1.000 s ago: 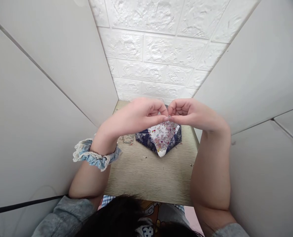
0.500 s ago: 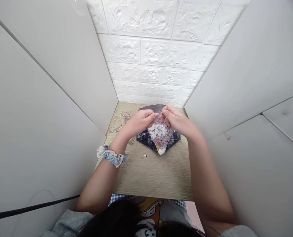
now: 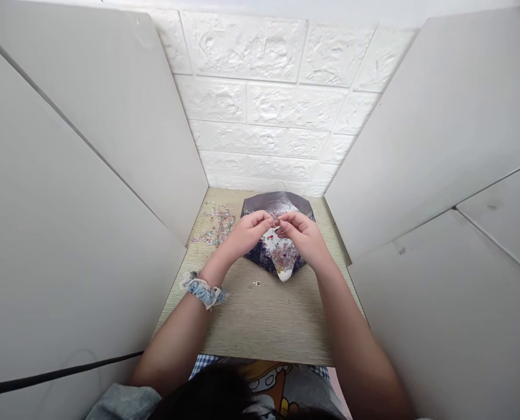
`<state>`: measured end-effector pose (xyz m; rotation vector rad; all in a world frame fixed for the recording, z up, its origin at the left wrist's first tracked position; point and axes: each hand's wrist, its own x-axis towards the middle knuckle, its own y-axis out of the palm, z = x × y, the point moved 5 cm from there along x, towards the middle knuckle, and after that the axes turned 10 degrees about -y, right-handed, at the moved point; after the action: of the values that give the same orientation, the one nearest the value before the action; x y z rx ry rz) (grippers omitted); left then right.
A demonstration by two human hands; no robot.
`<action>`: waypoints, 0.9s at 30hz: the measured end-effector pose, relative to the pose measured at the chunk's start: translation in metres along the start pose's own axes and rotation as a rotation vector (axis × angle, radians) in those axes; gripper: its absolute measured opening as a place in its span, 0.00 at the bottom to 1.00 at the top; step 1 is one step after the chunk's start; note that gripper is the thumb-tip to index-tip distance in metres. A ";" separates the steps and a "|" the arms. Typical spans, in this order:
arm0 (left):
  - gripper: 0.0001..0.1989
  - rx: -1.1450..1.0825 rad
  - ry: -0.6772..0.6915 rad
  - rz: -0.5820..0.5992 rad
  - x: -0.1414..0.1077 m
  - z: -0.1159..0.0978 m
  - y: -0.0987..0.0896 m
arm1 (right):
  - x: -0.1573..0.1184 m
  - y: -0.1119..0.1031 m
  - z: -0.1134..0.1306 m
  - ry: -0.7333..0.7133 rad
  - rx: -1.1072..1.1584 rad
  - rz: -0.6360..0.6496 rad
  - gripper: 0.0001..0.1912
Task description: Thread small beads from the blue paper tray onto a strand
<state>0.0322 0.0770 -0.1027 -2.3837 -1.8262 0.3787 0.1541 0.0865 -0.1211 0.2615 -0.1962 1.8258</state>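
Pinkish beads (image 3: 283, 256) lay in an opened, dark patterned bag (image 3: 258, 254) on the wooden tabletop (image 3: 277, 321), and over it the left hand (image 3: 246, 233) and right hand (image 3: 304, 238) hung close together, fingertips pinched, their contents too small to tell.

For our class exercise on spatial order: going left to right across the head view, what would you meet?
Black cord → beaded strands → left hand → right hand → right side panel.
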 end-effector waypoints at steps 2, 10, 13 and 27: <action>0.13 0.105 0.069 -0.045 0.000 -0.002 -0.001 | -0.002 0.003 -0.001 0.029 0.068 -0.006 0.07; 0.16 0.152 0.114 -0.070 -0.002 -0.001 -0.002 | -0.003 0.005 -0.008 0.075 0.304 -0.076 0.10; 0.16 0.177 0.098 -0.087 -0.001 -0.001 -0.003 | -0.003 0.004 -0.009 0.063 0.306 -0.087 0.11; 0.16 0.225 0.085 -0.080 -0.007 -0.003 -0.006 | -0.005 0.010 -0.008 0.080 0.268 -0.115 0.13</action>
<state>0.0256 0.0726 -0.0971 -2.1380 -1.7346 0.4422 0.1452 0.0817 -0.1304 0.3788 0.1186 1.7427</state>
